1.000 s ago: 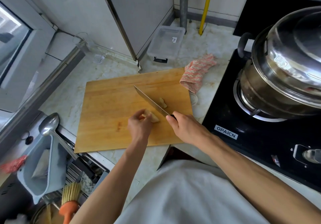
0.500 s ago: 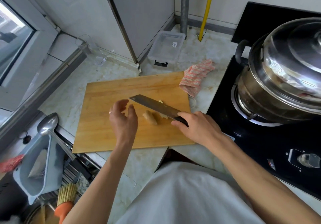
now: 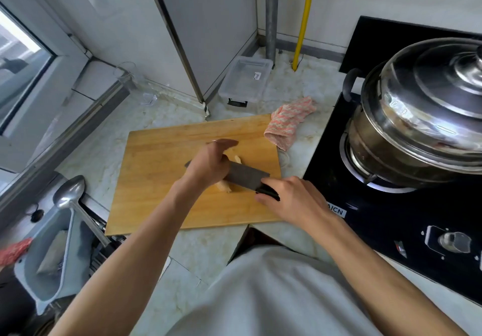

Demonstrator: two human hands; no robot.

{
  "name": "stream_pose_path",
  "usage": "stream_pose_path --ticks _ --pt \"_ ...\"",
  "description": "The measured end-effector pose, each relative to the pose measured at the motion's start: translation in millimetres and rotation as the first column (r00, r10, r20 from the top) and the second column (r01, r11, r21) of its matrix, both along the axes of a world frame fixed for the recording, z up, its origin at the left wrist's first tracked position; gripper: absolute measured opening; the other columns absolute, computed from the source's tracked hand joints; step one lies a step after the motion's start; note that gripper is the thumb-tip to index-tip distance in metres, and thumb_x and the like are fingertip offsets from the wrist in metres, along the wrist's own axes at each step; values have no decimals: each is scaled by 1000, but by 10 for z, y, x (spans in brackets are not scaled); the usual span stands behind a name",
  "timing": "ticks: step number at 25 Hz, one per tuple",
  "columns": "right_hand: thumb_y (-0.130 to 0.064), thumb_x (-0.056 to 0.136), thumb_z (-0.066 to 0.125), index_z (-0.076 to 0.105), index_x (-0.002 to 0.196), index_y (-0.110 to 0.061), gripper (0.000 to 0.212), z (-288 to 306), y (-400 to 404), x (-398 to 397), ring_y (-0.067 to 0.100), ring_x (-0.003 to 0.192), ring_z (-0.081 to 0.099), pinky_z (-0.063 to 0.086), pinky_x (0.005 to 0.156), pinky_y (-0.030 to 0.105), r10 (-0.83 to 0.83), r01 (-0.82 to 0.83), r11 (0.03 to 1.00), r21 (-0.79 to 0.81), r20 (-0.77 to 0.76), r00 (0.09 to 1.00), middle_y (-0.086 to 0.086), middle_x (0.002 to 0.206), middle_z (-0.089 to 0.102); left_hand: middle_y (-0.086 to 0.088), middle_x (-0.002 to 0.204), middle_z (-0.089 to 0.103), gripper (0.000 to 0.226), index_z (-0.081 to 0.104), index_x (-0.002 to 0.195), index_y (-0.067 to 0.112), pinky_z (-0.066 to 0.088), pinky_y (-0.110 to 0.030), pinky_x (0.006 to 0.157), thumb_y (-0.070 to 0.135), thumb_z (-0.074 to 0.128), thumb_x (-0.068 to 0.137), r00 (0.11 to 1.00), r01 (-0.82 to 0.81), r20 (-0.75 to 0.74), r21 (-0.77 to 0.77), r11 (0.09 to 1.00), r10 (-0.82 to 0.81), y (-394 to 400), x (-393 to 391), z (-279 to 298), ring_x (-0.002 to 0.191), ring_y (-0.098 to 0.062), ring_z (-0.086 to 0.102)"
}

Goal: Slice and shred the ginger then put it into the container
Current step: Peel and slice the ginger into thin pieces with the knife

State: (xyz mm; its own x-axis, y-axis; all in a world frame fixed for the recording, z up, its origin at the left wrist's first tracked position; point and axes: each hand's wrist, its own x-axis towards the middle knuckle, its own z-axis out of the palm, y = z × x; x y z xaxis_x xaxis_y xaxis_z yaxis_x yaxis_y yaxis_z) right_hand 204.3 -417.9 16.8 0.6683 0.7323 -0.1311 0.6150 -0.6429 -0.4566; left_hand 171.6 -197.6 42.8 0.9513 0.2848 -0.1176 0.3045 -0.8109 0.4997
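Observation:
A pale ginger piece point(image 3: 223, 186) lies near the middle of the wooden cutting board point(image 3: 156, 184), partly under the flat-lying blade of a cleaver point(image 3: 247, 176). A smaller ginger piece point(image 3: 236, 159) shows just beyond the blade. My right hand point(image 3: 289, 200) grips the black knife handle at the board's right side. With its fingers stretched out, my left hand point(image 3: 211, 165) lies over the blade's far end; whether it presses the blade is unclear. A clear plastic container point(image 3: 245, 80) sits on the counter behind the board, against the wall.
A pink patterned cloth point(image 3: 287, 124) lies at the board's far right corner. To the right, a steel lidded pot point(image 3: 422, 116) stands on a black gas stove point(image 3: 391, 221). A ladle point(image 3: 70, 197) and blue bin point(image 3: 44, 257) are at the left, below counter level.
The cleaver has turned from edge-down cutting to lying flat over the ginger. My left hand let go of the ginger, lifted, and moved right over the blade.

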Motion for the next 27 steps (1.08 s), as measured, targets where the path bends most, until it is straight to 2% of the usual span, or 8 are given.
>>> stream_pose_path --ticks 3,5,7,9,12,17,20,27 --pt "-59 95 51 67 97 -21 42 -8 15 34 24 69 64 52 61 42 -178 245 954 171 -335 925 3 75 67 -2 120 68 51 71 117 11 38 1 72 -11 46 79 903 -229 338 -148 962 267 -9 -116 140 86 -11 61" --pt "-52 101 46 62 88 -15 42 12 86 55 15 52 57 47 51 39 -188 336 914 227 -497 847 4 66 61 4 110 69 41 74 108 12 37 0 75 -7 50 80 800 -340 439 -230 912 410 -14 -255 100 91 -4 59" --pt "-48 104 42 55 83 -14 42 54 180 29 13 41 49 41 41 31 -175 385 893 230 -611 772 5 61 56 4 107 70 33 74 106 15 42 -10 78 -1 55 84 796 -389 389 -258 884 464 -29 -400 -68 96 -9 61" --pt "-47 105 40 50 79 -16 41 65 274 -30 16 40 46 39 39 27 -153 390 897 207 -682 715 3 59 54 -1 113 67 27 71 112 17 45 -23 76 9 63 88 886 -364 212 -230 902 412 -74 -550 -323 101 -16 62" --pt "-47 105 39 50 80 -17 41 9 354 -97 17 43 47 41 41 28 -134 325 933 156 -687 714 1 59 55 -3 120 56 40 64 121 15 40 -21 79 17 76 83 946 -304 61 -183 935 319 -190 -696 -627 101 -15 55" --pt "-48 104 40 51 78 -20 40 -46 272 27 14 41 47 43 41 28 -184 321 940 114 -624 760 2 61 57 -3 121 54 42 63 119 18 44 -23 74 20 78 80 929 -327 126 -163 931 349 -255 -684 -717 97 -16 56" --pt "-49 104 40 53 81 -19 39 -32 199 152 11 39 48 45 41 29 -215 328 939 102 -568 794 3 62 58 3 116 52 44 60 117 21 41 -17 64 27 80 79 915 -355 134 -174 919 379 -292 -708 -735 91 -13 54" --pt "-50 104 39 55 89 -13 43 -61 403 -123 14 48 52 45 39 26 -119 232 965 119 -591 798 7 69 59 1 116 55 45 60 118 18 35 -11 63 25 80 79 864 -452 137 -211 867 484 -334 -741 -790 86 -10 50"
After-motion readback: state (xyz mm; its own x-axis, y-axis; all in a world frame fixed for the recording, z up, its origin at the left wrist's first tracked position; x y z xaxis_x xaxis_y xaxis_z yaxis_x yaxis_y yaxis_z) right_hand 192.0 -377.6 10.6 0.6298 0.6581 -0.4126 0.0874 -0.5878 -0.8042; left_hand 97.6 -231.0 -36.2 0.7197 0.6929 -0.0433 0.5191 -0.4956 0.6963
